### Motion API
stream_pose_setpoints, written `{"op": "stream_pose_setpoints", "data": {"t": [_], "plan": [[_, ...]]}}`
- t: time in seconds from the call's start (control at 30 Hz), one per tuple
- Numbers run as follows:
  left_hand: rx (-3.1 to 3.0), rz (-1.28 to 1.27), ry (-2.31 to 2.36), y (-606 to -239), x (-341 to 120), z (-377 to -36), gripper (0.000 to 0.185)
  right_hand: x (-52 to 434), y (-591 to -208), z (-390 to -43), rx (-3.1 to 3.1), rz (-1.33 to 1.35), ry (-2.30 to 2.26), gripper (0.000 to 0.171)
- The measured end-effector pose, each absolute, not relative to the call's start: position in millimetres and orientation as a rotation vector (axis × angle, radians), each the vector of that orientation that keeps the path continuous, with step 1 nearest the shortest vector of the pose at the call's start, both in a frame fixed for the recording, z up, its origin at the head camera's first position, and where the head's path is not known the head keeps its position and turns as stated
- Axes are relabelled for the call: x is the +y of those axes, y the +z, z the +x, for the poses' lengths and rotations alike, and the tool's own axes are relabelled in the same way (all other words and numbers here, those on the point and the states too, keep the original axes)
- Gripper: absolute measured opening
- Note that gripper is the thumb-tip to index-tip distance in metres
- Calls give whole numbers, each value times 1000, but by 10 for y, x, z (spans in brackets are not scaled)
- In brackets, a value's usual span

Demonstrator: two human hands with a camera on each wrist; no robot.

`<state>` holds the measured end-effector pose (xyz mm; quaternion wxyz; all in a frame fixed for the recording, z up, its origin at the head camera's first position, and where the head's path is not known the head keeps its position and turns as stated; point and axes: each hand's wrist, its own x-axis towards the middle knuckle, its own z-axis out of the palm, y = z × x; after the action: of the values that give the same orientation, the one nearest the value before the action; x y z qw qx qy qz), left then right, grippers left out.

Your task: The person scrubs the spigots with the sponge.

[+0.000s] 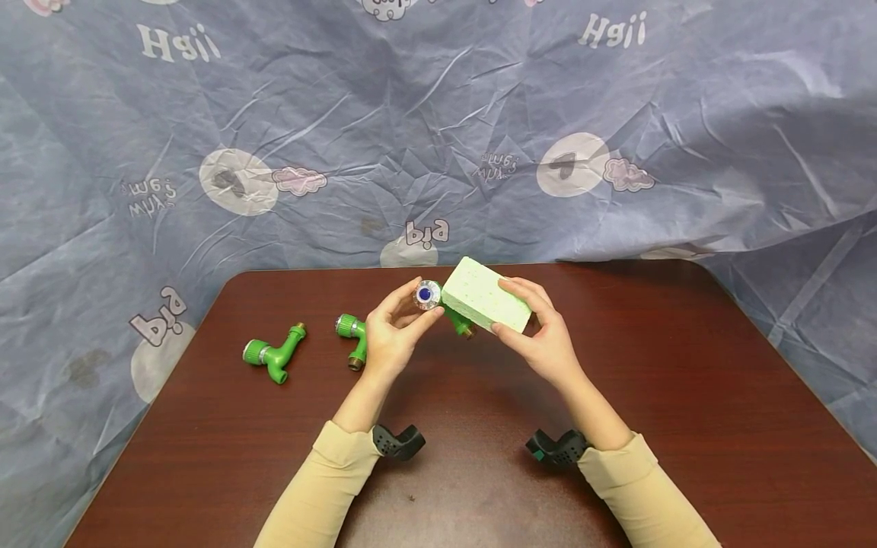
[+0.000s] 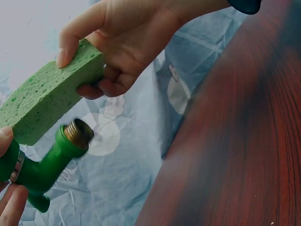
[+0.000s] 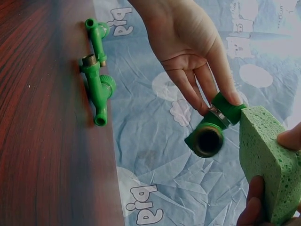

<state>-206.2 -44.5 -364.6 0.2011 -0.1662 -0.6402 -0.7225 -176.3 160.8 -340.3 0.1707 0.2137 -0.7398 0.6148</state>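
- Far left on table (image 1: 479, 457): loose green tap (image 1: 273, 355), lying flat.
- Next right: second green tap (image 1: 352, 335), beside left wrist.
- Left hand (image 1: 392, 335): fingertips pinching held tap (image 1: 438, 303) by its knob end, raised above tabletop.
- Right hand (image 1: 541, 339): gripping green sponge (image 1: 486, 304), its face against held tap.

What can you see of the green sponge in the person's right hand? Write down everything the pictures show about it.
The sponge is a pale green rectangular block with a pitted, porous surface, looking dry and uncompressed. The right hand grips it above the brown table, thumb on one face, fingers on the opposite one. Its far end lies against the green tap pinched by the left hand.
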Motion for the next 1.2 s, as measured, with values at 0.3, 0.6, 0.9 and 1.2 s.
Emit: {"op": "stream_pose_setpoints", "data": {"t": [0.3, 0.6, 0.9, 1.2], "plan": [[-1802, -495, -1984, -3527, -438, -1977, 45, 1733, -3557, -1906, -2007, 634, 1827, 57], [-1897, -576, -1928, -3550, -408, -1935, 41, 1687, -3516, -1862, -2023, 807, 1712, 61], [-1988, -544, -1810, -3534, -412, -1902, 42, 1644, -3360, -1763, -1966, 667, 1765, 56], [-1990, -566, -1763, -3533, -409, -1899, 41, 1630, -3375, -1754, -2071, 648, 1655, 55]]}}
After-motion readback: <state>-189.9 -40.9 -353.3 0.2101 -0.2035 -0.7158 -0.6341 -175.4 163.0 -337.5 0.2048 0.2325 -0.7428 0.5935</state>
